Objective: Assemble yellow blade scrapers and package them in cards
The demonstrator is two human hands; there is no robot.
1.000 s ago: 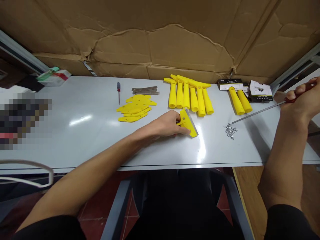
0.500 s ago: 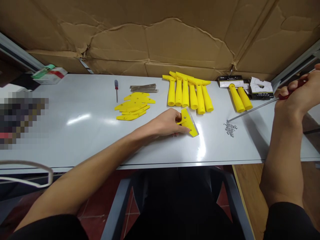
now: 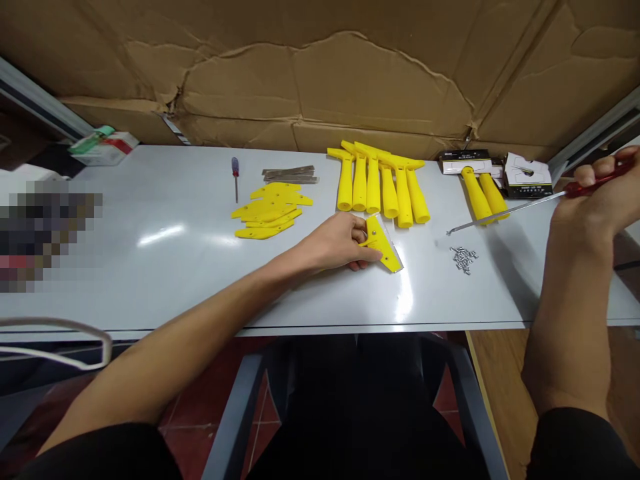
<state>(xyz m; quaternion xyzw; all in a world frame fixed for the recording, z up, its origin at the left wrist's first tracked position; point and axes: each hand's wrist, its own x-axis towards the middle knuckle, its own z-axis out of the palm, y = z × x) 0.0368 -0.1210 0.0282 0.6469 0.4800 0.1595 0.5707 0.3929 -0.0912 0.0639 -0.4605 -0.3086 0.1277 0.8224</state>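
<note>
My left hand [image 3: 343,241] is closed around a yellow scraper [image 3: 381,244], its head facing right with a thin metal blade along the edge. One screw shows in the head; the handle is mostly hidden by my fingers. At the right edge, my right hand [image 3: 603,190] grips a long screwdriver [image 3: 515,211] by its red handle. Its shaft points left and down, and a small screw [image 3: 449,233] appears to cling to the tip. Below that tip lies a pile of small screws [image 3: 464,259] on the white table [image 3: 175,287].
Several yellow scraper handles [image 3: 373,180] stand in a row at the back. Flat yellow plates [image 3: 273,210], metal blades [image 3: 290,175] and a small screwdriver [image 3: 235,179] lie left of them. Packaged scrapers [image 3: 473,183] are at the back right, against the cardboard [image 3: 370,87].
The screwdriver tip has lifted off the screw pile and moved slightly left, with a screw apparently on it. My left hand still holds the scraper in nearly the same place.
</note>
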